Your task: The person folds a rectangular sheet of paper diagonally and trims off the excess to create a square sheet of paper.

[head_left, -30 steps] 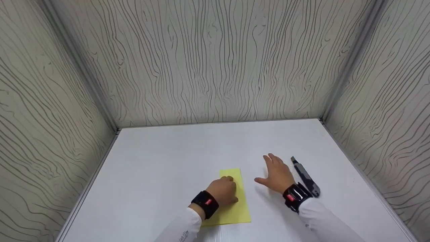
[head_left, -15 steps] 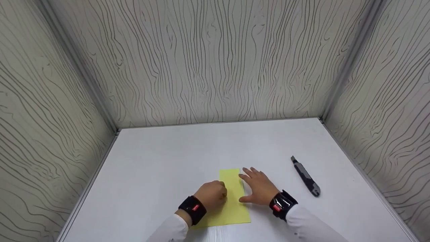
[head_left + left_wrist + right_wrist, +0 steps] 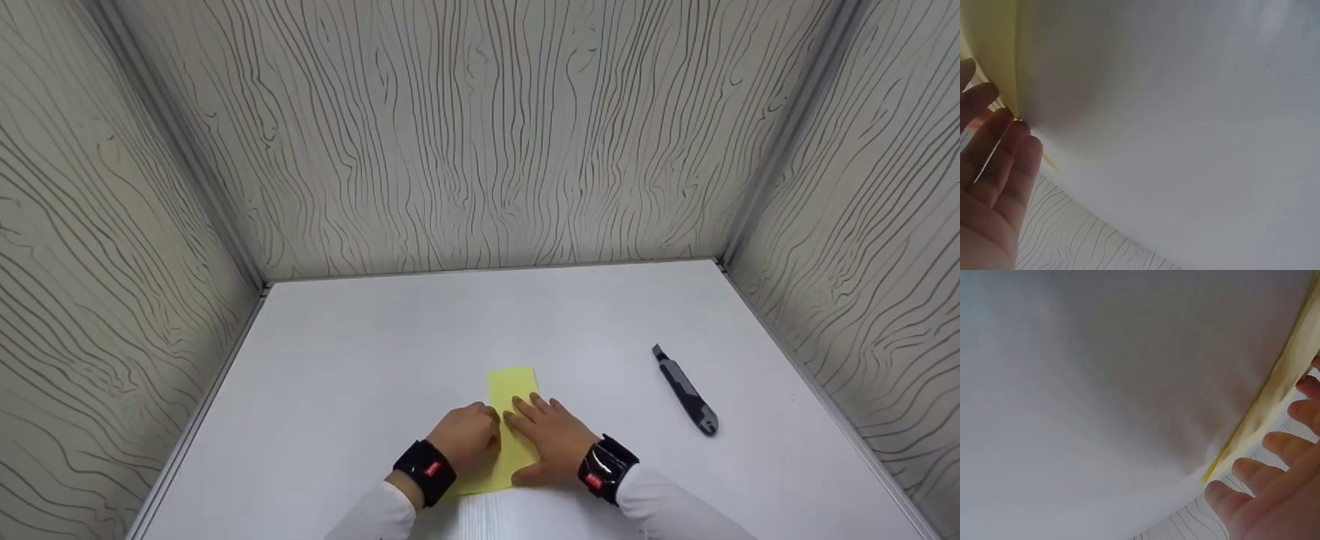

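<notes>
A narrow sheet of yellow paper lies on the white table in front of me, with a doubled edge showing in the left wrist view. My left hand is at its left edge, fingers curled, and pinches the paper's edge. On the paper's right half rests my right hand, fingers spread and fairly straight. It covers part of the sheet's right edge. In the right wrist view the fingertips lie along the yellow paper.
A black and grey utility knife lies to the right of my right hand, its blade end pointing away from me. The white table is bounded by wood-grain-patterned panels at the back and both sides.
My right hand has come left from beside the knife onto the paper. My left hand has shifted left from over the sheet to its left edge. The knife has stayed put.
</notes>
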Demonstrator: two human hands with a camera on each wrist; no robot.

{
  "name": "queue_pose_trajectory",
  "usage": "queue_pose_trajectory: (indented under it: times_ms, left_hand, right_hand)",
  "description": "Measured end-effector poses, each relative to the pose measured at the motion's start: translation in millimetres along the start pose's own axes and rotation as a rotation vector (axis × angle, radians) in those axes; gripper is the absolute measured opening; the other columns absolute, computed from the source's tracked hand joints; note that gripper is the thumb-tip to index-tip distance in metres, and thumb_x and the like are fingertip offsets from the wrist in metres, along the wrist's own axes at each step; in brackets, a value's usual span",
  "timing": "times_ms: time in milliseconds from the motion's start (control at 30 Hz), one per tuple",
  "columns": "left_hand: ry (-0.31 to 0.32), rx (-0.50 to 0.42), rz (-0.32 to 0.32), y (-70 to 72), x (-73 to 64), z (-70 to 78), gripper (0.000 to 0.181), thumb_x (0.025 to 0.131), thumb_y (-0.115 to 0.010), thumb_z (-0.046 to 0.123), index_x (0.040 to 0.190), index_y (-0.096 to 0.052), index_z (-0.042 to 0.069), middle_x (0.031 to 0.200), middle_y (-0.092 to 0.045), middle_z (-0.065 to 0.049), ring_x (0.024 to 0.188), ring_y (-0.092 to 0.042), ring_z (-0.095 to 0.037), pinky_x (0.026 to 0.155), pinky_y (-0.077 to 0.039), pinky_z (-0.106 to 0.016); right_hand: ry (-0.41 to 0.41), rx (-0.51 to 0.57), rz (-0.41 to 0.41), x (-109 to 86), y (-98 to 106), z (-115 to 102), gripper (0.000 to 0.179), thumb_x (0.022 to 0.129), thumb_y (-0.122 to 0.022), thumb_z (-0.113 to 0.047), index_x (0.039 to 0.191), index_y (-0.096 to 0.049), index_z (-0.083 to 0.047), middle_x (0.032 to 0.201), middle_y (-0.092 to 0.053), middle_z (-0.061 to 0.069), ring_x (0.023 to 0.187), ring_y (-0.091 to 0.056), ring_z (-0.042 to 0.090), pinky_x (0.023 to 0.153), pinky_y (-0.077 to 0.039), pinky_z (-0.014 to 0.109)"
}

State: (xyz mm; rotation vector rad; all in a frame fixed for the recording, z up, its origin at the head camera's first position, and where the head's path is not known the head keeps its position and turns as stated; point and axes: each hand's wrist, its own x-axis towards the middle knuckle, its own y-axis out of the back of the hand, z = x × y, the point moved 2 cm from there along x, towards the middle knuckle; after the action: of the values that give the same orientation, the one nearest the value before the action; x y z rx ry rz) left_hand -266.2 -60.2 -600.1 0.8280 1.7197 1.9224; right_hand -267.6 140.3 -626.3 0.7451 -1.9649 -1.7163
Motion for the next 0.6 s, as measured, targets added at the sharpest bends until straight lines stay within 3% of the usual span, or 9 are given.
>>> queue_pose_trajectory:
  times_ms: [200,433,600]
  left_hand:
    - [0.022,0.009,-0.006,-4.3,-1.5,3.0,0.012,0.096,-0.074,0.015,0.092,-0.085,0.013,0.112,-0.077,-0.003,0.099,-0.069,-0.019,0.086,-0.061,-0.031]
    - [0.036,0.005,0.002,-3.8,0.3,6.4,0.017,0.091,-0.074,0.014,0.077,-0.081,0.011,0.096,-0.076,0.001,0.086,-0.064,-0.016,0.077,-0.058,-0.03]
    - [0.036,0.034,0.032,-7.8,0.7,3.1,0.018,0.091,-0.074,0.015,0.074,-0.077,0.012,0.086,-0.071,0.004,0.08,-0.06,-0.015,0.071,-0.055,-0.03]
  right_hand:
    - [-0.025,-0.011,0.015,0.9,-10.4,7.6,0.105,0.086,-0.07,-0.08,0.164,-0.048,-0.014,0.171,-0.043,0.019,0.157,-0.042,0.048,0.124,-0.037,0.067]
    - [-0.073,0.024,0.04,0.4,-6.5,15.4,0.103,0.088,-0.067,-0.08,0.164,-0.049,-0.012,0.171,-0.043,0.021,0.156,-0.041,0.051,0.124,-0.036,0.069]
    - [-0.109,0.041,0.044,-2.8,-5.9,25.8,0.103,0.089,-0.067,-0.079,0.164,-0.047,-0.011,0.171,-0.04,0.023,0.156,-0.039,0.054,0.124,-0.034,0.071]
